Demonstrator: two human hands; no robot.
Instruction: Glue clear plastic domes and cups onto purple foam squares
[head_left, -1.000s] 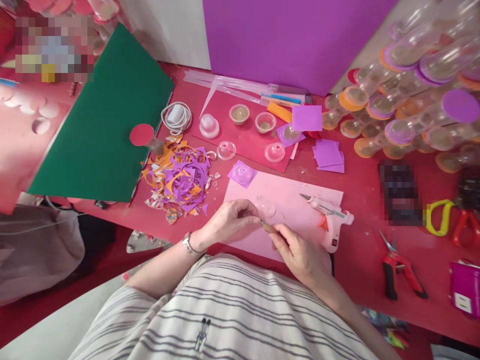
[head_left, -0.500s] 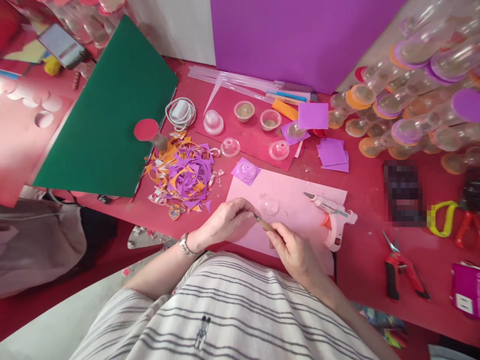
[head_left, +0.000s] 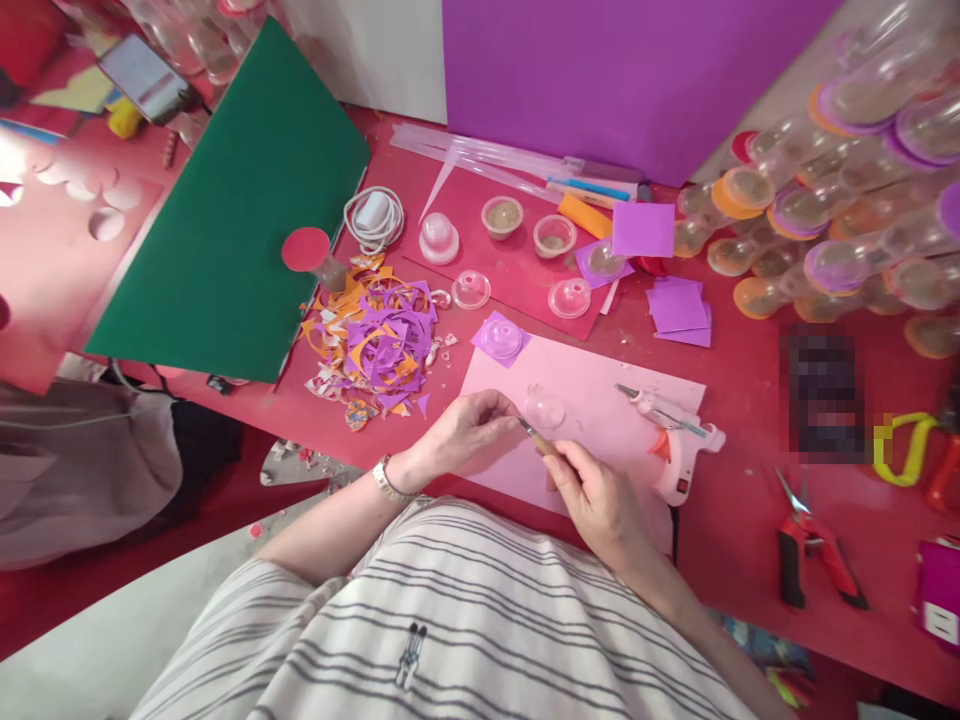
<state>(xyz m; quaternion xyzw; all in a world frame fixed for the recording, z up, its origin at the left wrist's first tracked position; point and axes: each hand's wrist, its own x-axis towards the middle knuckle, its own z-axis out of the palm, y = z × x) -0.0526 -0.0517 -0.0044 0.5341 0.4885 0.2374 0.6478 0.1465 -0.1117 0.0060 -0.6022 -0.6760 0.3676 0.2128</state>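
My right hand (head_left: 596,495) grips a small craft knife (head_left: 538,438) by its tan handle, the metal end pointing up and left. Close to that tip, the thumb and fingers of my left hand (head_left: 474,430) are pinched together. Whatever sits between them is hidden or too small to name. Both hands are above a pink sheet (head_left: 600,400). Just beyond them on the sheet lies a clear plastic dome (head_left: 546,408). Another clear dome on a purple paper square (head_left: 501,340) rests at the sheet's far left corner. A white and pink glue gun (head_left: 679,462) lies right of my hands.
Orange and purple paper scraps (head_left: 390,345) are heaped to the left, beside a leaning green board (head_left: 232,220). Small cups (head_left: 502,216) and clear lids stand farther back. Red-handled snips (head_left: 810,545) lie to the right, below stacked clear bottles (head_left: 840,260).
The whole view has shifted slightly, so things on the table appear a little farther right. Both hands keep nearly the same pose, with the knife still in my right hand.
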